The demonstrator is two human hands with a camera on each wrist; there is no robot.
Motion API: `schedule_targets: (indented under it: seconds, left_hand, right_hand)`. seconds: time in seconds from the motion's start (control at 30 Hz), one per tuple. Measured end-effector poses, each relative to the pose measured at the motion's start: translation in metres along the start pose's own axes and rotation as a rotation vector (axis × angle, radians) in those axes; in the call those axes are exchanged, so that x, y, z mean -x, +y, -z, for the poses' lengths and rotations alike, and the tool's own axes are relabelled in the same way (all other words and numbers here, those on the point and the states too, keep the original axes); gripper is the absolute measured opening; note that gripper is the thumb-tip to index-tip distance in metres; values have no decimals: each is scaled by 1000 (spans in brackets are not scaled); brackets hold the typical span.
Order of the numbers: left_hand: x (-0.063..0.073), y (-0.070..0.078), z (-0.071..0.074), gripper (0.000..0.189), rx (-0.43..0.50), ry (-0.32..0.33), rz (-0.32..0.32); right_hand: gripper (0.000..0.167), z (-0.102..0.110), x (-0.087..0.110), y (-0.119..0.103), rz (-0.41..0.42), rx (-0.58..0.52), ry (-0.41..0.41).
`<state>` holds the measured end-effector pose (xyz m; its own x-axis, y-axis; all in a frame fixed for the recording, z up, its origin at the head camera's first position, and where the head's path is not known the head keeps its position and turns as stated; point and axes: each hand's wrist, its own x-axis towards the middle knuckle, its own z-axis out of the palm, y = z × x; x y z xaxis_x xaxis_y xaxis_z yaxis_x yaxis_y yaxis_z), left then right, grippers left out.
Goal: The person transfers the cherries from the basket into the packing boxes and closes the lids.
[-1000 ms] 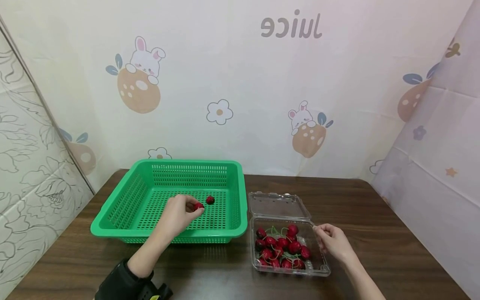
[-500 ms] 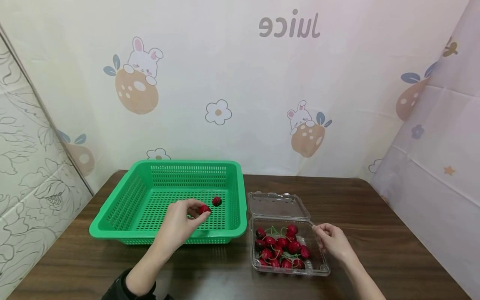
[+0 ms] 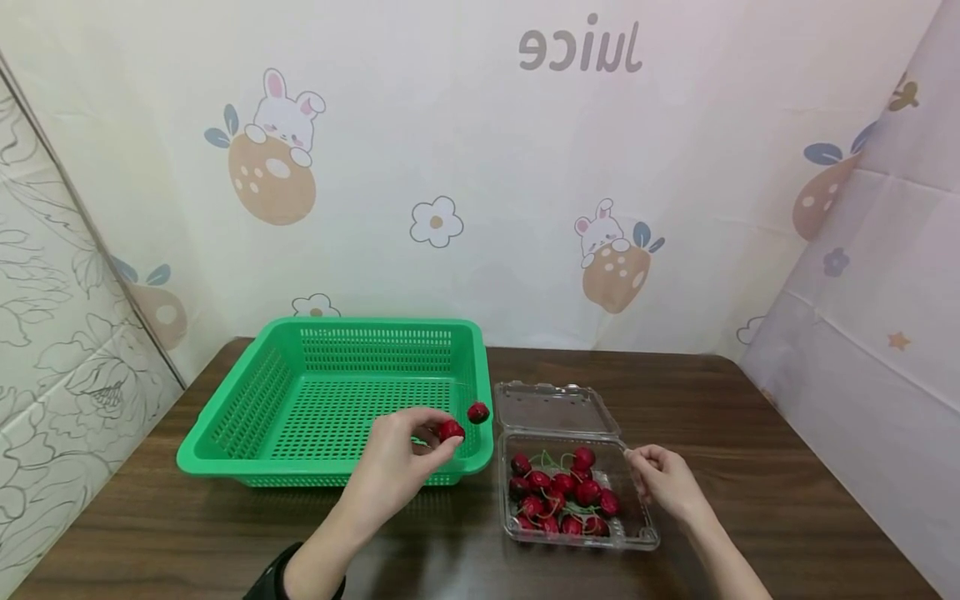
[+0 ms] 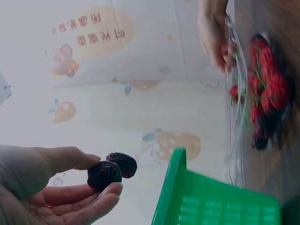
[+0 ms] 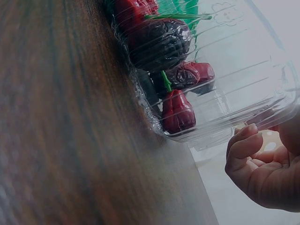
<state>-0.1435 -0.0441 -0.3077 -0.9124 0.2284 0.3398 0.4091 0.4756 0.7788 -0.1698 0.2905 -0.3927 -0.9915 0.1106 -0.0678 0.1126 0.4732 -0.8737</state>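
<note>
Between thumb and fingers my left hand (image 3: pixel 397 458) pinches a dark red cherry (image 3: pixel 451 430) over the right side of the green basket (image 3: pixel 225 400). A second cherry (image 3: pixel 478 412) hangs just beyond the fingertips; what joins the two cannot be seen. In the left wrist view both cherries (image 4: pixel 104 175) look nearly black and sit close together. My right hand (image 3: pixel 669 485) pinches the right rim of a clear plastic box (image 3: pixel 637 533), seen also in the right wrist view with the fingers (image 5: pixel 246 145) at its edge. Inside the box lie several red cherries (image 3: pixel 564 485) with green stems.
The box's hinged lid (image 3: pixel 555 412) lies folded back behind it. Basket and box stand side by side on a dark wooden table (image 3: pixel 690 400). A printed curtain (image 3: pixel 480 167) hangs along the table's back edge, with another panel at the right.
My left hand has carried the two cherries rightward, from above the middle of the basket to its right rim. The right hand and the box have stayed put.
</note>
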Motion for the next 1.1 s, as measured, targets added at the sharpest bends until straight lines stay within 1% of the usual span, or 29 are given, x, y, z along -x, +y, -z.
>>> schedule_targets:
  seconds: [0.2,0.27,0.47,0.63,0.83,0.9,1.1]
  left_hand:
    - [-3,10,-16,15,36,-50,-42]
    - [-4,13,-23,14,65,-70,-54]
    - [-3,20,-43,14,139,-144,-54]
    - [-2,24,-57,17,159,-184,-58]
    - [-4,27,-73,14,157,-220,-65]
    - [-5,26,-78,13,137,-226,-77]
    - [-8,22,-96,10,51,-238,-140]
  right_hand:
    - [22,1,0,0,15,-9,-1]
    - [22,1,0,0,16,-20,0]
    - [20,0,-1,0,4,-44,3]
    - [20,0,0,1,7,-41,6]
    - [20,-1,0,1,12,-34,8]
    - [20,-1,0,1,15,-30,7]
    - [20,0,0,1,22,-23,8]
